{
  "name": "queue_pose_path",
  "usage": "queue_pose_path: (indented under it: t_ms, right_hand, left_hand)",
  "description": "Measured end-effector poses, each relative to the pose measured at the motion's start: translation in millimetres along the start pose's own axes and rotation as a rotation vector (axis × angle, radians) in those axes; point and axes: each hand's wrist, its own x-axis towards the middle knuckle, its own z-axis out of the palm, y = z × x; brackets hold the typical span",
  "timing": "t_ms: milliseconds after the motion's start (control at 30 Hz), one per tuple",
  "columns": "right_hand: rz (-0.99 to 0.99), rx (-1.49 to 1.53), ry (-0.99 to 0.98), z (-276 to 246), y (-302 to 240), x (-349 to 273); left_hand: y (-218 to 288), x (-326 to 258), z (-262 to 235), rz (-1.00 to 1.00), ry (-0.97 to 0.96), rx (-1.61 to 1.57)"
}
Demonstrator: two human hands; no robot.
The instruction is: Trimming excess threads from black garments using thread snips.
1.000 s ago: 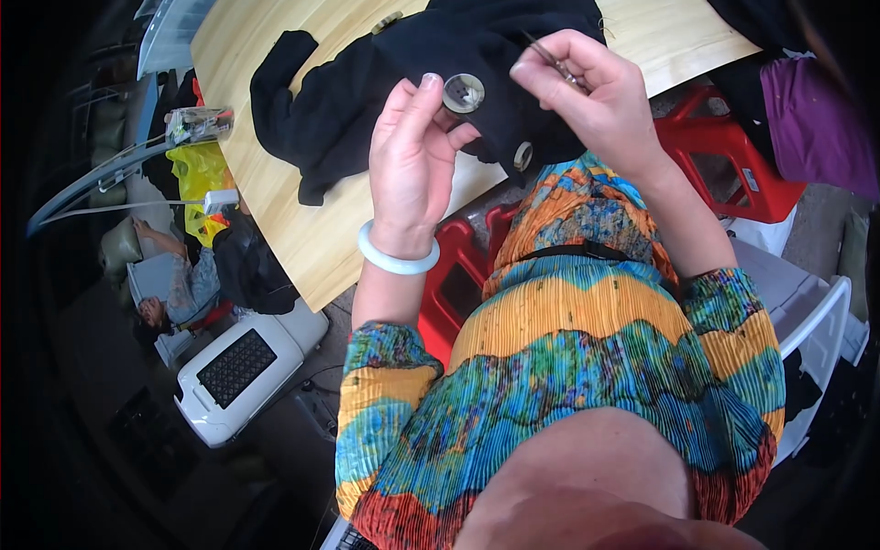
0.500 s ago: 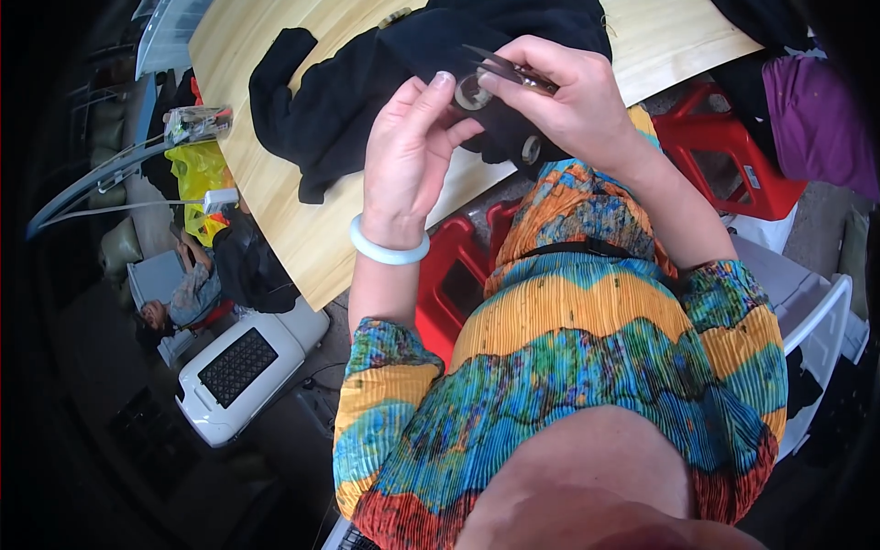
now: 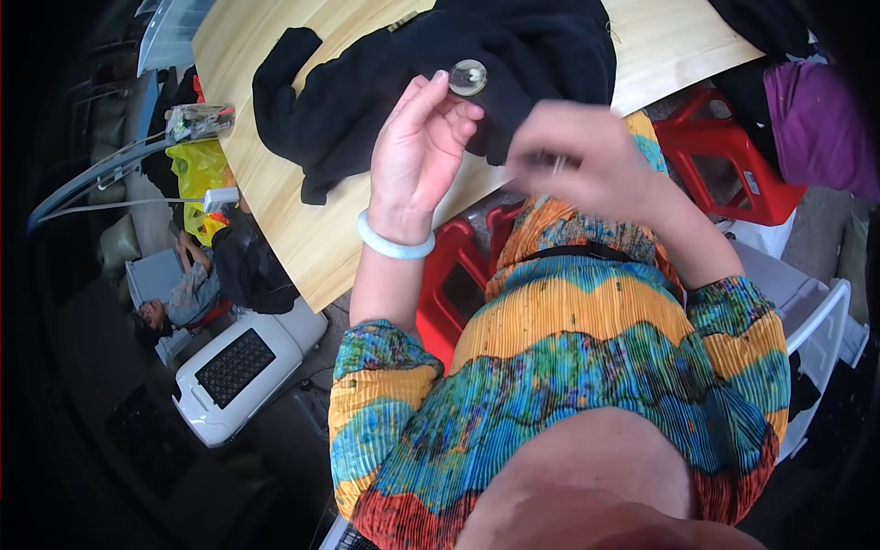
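My left hand (image 3: 417, 151) is raised over the table's near edge, a pale bangle on its wrist. Its thumb and finger pinch the edge of a large round button (image 3: 468, 78) with a dark centre and a pale rim. Behind the button spreads a black garment (image 3: 394, 78); whether the button is attached to it I cannot tell. To the right of the button, apart from it, my right hand (image 3: 587, 156) is smeared by motion. Its fingers are curled round dark thread snips (image 3: 548, 163), which show only as a blurred dark shape with a bright glint.
The garment lies on a light wooden table (image 3: 275, 220). Red plastic stools (image 3: 779, 197) stand at its near side. A white arm with a clear-cased device (image 3: 197, 124) reaches in from the left, near a yellow bag (image 3: 197, 170). Another person (image 3: 188, 289) is at far left.
My right hand has drawn away from the button, down and to the right, with the snips. The button, held in my left hand, now faces up more fully and sits slightly higher.
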Motion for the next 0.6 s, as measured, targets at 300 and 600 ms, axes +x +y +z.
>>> queue_pose_path:
  t_ms: [300,600]
  right_hand:
    - [0.479,0.207,0.199,-8.4,15.4,19.2]
    - [0.479,0.211,0.024,-16.9,13.1,29.4]
  left_hand:
    - [-5.5,-4.1,16.0,0.045,0.016,0.179]
    - [18.4,0.5,21.0,0.034,0.002,0.649]
